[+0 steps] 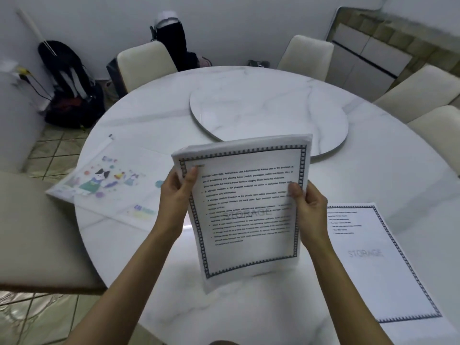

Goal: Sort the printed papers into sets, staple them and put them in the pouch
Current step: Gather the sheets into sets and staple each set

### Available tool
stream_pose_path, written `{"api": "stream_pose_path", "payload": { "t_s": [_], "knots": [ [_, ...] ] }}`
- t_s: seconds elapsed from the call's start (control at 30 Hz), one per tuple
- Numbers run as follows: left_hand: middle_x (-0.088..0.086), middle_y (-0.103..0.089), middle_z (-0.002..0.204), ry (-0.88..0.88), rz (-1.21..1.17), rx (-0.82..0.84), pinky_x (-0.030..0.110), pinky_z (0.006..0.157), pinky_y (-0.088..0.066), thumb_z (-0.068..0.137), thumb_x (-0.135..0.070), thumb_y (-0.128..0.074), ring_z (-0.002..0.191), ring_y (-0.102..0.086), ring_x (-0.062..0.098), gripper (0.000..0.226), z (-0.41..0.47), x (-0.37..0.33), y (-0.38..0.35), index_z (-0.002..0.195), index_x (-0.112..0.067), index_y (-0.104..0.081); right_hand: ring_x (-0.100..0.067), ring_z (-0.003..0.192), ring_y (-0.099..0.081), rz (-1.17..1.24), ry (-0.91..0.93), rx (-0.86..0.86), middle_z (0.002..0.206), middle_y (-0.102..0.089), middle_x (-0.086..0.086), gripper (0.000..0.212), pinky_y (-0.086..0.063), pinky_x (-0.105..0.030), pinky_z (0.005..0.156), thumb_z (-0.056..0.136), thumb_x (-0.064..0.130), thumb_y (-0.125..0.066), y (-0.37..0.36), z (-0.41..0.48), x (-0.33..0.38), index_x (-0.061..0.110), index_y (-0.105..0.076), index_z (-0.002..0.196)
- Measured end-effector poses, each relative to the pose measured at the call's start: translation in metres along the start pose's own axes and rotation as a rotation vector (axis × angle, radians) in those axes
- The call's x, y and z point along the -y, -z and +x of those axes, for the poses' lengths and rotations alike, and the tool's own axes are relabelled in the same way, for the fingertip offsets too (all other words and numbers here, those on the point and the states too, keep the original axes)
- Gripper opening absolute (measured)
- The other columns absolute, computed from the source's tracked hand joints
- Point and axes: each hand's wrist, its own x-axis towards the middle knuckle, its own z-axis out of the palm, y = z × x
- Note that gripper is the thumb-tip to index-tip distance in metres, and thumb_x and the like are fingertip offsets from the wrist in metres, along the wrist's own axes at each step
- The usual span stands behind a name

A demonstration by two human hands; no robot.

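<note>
Paper stack (245,210) held upright above table (149,125), top edge curling back; light, floppy, sheets likely to slide apart; best taken at both side edges; left hand (175,195) pinches left edge, right hand (310,207) pinches right edge; single sheet (378,265) flat at right; pouch (112,185) flat at left.

Both bare forearms come up from the bottom edge and converge on the paper stack (249,220), wrists roughly straight. The left hand (176,195) grips the stack's left edge just below its upper corner, thumb pressed on the printed face, fingers curled behind. The right hand (311,207) grips the stack's right edge around mid-height, thumb on the front, fingers hidden behind the sheets.
</note>
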Motion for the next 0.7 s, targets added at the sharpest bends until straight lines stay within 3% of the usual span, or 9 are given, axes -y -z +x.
{"api": "stream_pose_path", "payload": {
  "t_s": [0.17, 0.27, 0.37, 0.5, 0.6, 0.7],
  "knots": [
    [-0.013, -0.069, 0.080, -0.095, 0.000, -0.060, 0.018, 0.063, -0.055, 0.088, -0.020, -0.054, 0.076, -0.068, 0.002, 0.004, -0.019, -0.007, -0.013, 0.089, -0.020, -0.058, 0.006, 0.067, -0.060, 0.080, 0.105, -0.078, 0.069, -0.066, 0.023, 0.016, -0.048, -0.012, 0.061, 0.093, 0.011, -0.049, -0.005, -0.007, 0.016, 0.019, -0.057, 0.083],
    [-0.017, -0.069, 0.078, -0.220, 0.055, -0.107, 0.015, 0.063, -0.053, 0.088, -0.018, -0.054, 0.076, -0.066, -0.001, 0.004, -0.029, -0.014, -0.023, 0.086, -0.021, -0.054, 0.011, 0.070, -0.058, 0.099, 0.154, -0.130, 0.071, -0.064, 0.028, 0.017, -0.046, -0.008, 0.061, 0.094, 0.007, -0.045, -0.010, -0.017, 0.019, 0.019, -0.055, 0.086],
    [-0.014, -0.064, 0.083, -0.207, 0.109, -0.123, 0.013, 0.064, -0.051, 0.088, -0.021, -0.054, 0.078, -0.064, -0.004, 0.002, -0.036, -0.003, -0.025, 0.090, -0.022, -0.054, 0.007, 0.079, -0.062, 0.085, 0.099, -0.123, 0.079, -0.067, 0.025, 0.009, -0.052, -0.016, 0.071, 0.089, 0.023, -0.048, -0.014, -0.030, 0.005, 0.021, -0.056, 0.091],
    [-0.011, -0.063, 0.101, -0.126, 0.191, -0.093, 0.017, 0.075, -0.055, 0.083, -0.033, -0.052, 0.097, -0.062, 0.009, 0.043, -0.043, 0.023, -0.020, 0.118, -0.009, -0.052, -0.012, 0.099, -0.065, 0.074, -0.049, -0.085, 0.095, -0.071, 0.015, 0.026, -0.053, -0.030, 0.088, 0.084, 0.047, -0.057, -0.014, -0.043, -0.018, 0.026, -0.061, 0.100],
    [-0.002, -0.063, 0.106, -0.118, 0.200, -0.071, 0.019, 0.080, -0.055, 0.081, -0.036, -0.051, 0.102, -0.061, 0.013, 0.050, -0.045, 0.024, -0.020, 0.121, -0.005, -0.052, -0.013, 0.101, -0.065, 0.057, -0.087, -0.083, 0.098, -0.070, 0.005, 0.025, -0.052, -0.038, 0.092, 0.085, 0.037, -0.055, -0.013, -0.043, -0.018, 0.020, -0.061, 0.103],
    [-0.005, -0.065, 0.104, -0.133, 0.210, -0.083, 0.022, 0.079, -0.056, 0.082, -0.037, -0.052, 0.100, -0.062, 0.011, 0.047, -0.045, 0.020, -0.021, 0.118, -0.007, -0.054, -0.012, 0.098, -0.066, 0.038, -0.102, -0.082, 0.101, -0.070, 0.004, 0.022, -0.054, -0.034, 0.088, 0.087, 0.031, -0.055, -0.010, -0.039, -0.013, 0.019, -0.062, 0.103]
  ]
}}
